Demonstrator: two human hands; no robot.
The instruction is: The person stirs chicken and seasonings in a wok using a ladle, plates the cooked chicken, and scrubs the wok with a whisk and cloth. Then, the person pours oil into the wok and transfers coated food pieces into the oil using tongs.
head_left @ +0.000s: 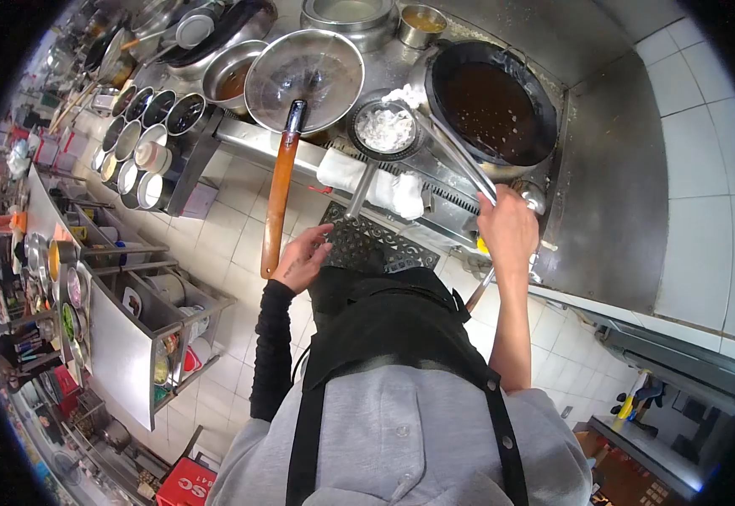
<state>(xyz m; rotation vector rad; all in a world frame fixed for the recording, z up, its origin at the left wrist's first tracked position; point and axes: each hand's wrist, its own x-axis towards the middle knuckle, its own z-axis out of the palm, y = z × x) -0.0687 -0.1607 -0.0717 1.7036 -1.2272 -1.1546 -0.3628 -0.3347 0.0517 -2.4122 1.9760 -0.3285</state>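
Note:
My right hand [507, 226] is closed round the handle end of long metal tongs [460, 153], whose tips reach a pale, flour-coated piece [405, 97]. Just below those tips a round strainer [387, 126] holds white coated pieces, its metal handle [362, 192] pointing toward me. Beside it on the right stands a wok of dark oil [487, 105]. My left hand [303, 258] hangs with its fingers apart and holds nothing, close to the lower end of a wooden handle [279, 194]. That handle belongs to a large fine-mesh skimmer [304, 80] resting over a pot.
White cloths [371, 183] lie on the stove's front edge. Several seasoning containers [155, 110] stand at the left. A lidded pot [349, 13] and a small metal pot [421, 25] are behind. A steel side wall [610, 185] bounds the right.

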